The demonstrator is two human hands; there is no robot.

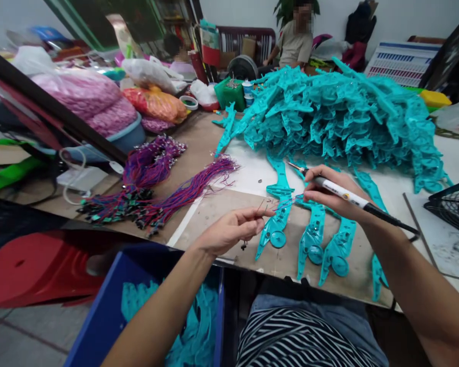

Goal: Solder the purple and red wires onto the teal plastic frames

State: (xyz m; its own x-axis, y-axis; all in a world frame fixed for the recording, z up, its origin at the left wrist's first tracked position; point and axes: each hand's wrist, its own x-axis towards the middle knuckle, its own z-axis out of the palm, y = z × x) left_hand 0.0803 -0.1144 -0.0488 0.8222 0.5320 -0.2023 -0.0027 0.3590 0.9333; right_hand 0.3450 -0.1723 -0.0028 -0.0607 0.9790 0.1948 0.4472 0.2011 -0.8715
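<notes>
My left hand (231,229) pinches thin red and blue wires (281,205) and holds their ends over a teal plastic part (277,221) lying on the table. My right hand (329,191) grips a soldering iron (346,193) like a pen, its tip pointing left above the same row of parts. Three more teal parts (329,244) lie side by side near the table's front edge, right under my right wrist.
A big heap of teal parts (340,114) fills the far right of the table. Bundles of red-blue wires (160,188) lie at left, with bags (153,102) behind. A blue bin (145,311) holds teal parts by my knee. A seated person (294,43) is at the back.
</notes>
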